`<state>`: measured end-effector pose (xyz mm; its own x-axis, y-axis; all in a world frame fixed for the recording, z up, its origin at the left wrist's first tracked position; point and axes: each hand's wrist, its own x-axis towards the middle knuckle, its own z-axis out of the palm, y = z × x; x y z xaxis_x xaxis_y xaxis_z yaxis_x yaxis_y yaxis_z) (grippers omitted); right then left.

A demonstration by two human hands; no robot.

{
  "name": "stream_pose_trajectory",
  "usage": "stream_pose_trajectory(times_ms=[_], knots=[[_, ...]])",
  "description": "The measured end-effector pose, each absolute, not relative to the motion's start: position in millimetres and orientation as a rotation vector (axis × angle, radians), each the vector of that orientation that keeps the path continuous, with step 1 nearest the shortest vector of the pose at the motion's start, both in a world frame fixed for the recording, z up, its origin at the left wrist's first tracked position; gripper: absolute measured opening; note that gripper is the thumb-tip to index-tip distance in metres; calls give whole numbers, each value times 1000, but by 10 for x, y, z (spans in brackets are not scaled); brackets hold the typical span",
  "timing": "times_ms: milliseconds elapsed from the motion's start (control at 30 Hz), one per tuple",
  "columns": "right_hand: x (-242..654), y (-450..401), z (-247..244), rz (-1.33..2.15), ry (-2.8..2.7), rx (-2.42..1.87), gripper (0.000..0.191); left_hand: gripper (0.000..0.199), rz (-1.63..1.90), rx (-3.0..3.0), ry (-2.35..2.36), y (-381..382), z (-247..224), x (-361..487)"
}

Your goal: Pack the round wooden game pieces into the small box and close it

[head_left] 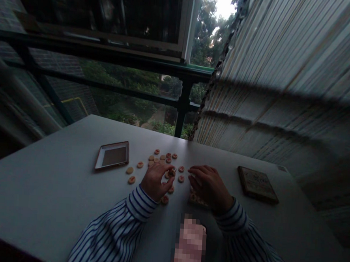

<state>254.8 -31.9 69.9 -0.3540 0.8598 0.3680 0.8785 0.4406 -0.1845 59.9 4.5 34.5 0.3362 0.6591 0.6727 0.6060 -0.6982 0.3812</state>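
Observation:
My left hand [155,181] is closed in a pinch, with a round chess piece [171,172] between thumb and forefinger. Right of it, my right hand [208,186] is held over a small box of pieces [199,199] that it partly covers. Its fingers are loosely bent and apart, pointing left, and I see nothing in them. Two red-marked chess pieces [180,178] lie on the table between the hands. More pieces [165,200] lie close under my left wrist, partly hidden.
On the white table [57,167], several loose pieces [162,157] lie beyond my left hand. A shallow open tray [114,156] stands at the left, and a flat brown box [257,184] at the right. A striped curtain [279,66] hangs by the window and railing [182,104].

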Motion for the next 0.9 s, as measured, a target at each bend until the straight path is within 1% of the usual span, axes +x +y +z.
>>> stream_pose_trajectory(times_ms=[400,667,767,900], knots=[[2639,-312,716,-8,-2087,-1412,14,26,1300,2460,1119,116,398,815],[2655,-301,663,68,-2056,-1430,13,25,1429,2370,1074,52,207,969],[2653,-294,624,148,-2080,-1430,14,24,1456,2373,1054,-12,114,1017],[2644,-285,568,337,-2116,-1415,17,26,1478,2393,1038,-63,40,1037]])
